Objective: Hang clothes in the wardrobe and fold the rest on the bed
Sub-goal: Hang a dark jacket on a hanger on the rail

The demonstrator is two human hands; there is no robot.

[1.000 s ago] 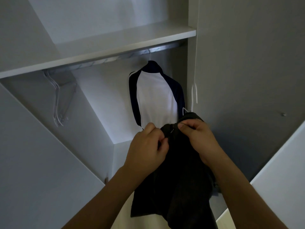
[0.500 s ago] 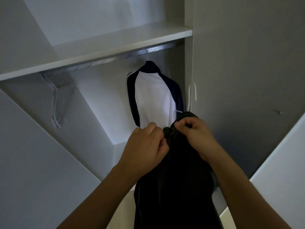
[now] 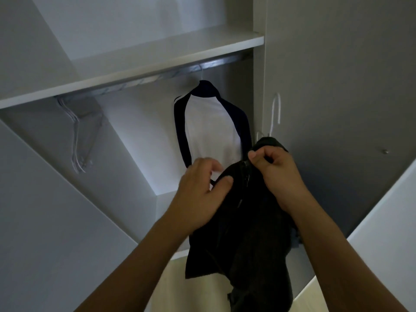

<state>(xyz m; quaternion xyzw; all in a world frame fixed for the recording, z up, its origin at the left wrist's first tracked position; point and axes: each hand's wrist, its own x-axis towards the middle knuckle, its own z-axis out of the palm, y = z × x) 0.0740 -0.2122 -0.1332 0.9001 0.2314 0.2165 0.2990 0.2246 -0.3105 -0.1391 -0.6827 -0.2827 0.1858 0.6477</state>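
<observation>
I hold a black garment (image 3: pixel 245 233) up in front of the open wardrobe. My right hand (image 3: pixel 276 174) pinches its top edge. My left hand (image 3: pixel 198 194) holds its left edge with the thumb over the fabric, and the fingers are blurred. A white hanger hook (image 3: pixel 276 113) sticks up behind the garment's top. A white shirt with navy sleeves (image 3: pixel 209 127) hangs from the metal rail (image 3: pixel 157 75) just behind my hands.
Several empty wire hangers (image 3: pixel 77 143) hang at the rail's left end. A white shelf (image 3: pixel 144 64) runs above the rail. The wardrobe's side panel and door (image 3: pixel 337 86) stand to the right, and a pale floor (image 3: pixel 193 289) shows below.
My left hand has slid down and left along the garment's edge, and its fingers have loosened. The garment's top and the hanger hook have risen slightly. My right hand keeps its pinch.
</observation>
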